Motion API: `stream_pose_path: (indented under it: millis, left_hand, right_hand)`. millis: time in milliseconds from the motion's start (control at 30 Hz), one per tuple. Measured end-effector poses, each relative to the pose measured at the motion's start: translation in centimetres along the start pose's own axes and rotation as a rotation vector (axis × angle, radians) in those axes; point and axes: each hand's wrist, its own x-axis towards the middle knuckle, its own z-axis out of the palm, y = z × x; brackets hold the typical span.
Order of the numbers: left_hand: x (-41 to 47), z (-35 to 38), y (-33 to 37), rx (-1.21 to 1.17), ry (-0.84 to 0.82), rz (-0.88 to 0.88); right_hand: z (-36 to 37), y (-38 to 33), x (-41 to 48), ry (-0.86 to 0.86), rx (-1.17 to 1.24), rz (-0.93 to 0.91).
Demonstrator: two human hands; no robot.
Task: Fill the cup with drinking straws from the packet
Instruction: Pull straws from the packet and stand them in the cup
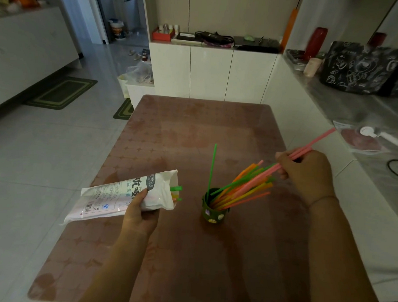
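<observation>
The right hand, fingers curled, pinches what look like two pink straws slanting toward 2 o'clock. At 8 o'clock from it stands one dark green cup, holding one upright green straw and a leaning bunch too overlapped to count. At 9 o'clock from the cup, the left hand grips the single packet, straw tips poking out. Below is a pinkish patterned table. Two green mats lie on pale floor tiles at 10 o'clock.
</observation>
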Motion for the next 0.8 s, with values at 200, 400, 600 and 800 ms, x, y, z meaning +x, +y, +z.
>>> stream_pose_path:
  millis: [200, 400, 600, 800]
  left_hand:
    - [0.0, 0.0, -0.3, 0.003, -0.028, 0.003]
    - [-0.1, -0.2, -0.1, -0.005, -0.005, 0.006]
    - [-0.3, -0.1, -0.1, -0.007, -0.006, -0.002]
    - [-0.5, 0.3, -0.7, -0.003, -0.024, -0.008]
  right_hand:
    - [4.0, -0.5, 0.0, -0.122, -0.060, 0.034]
    - [6.0, 0.6, -0.3, -0.285, 0.056, 0.121]
    - [5.1, 0.9, 0.3, -0.083, 0.114, 0.080]
    - [5.8, 1.8, 0.2, -0.089, 0.009, 0.046]
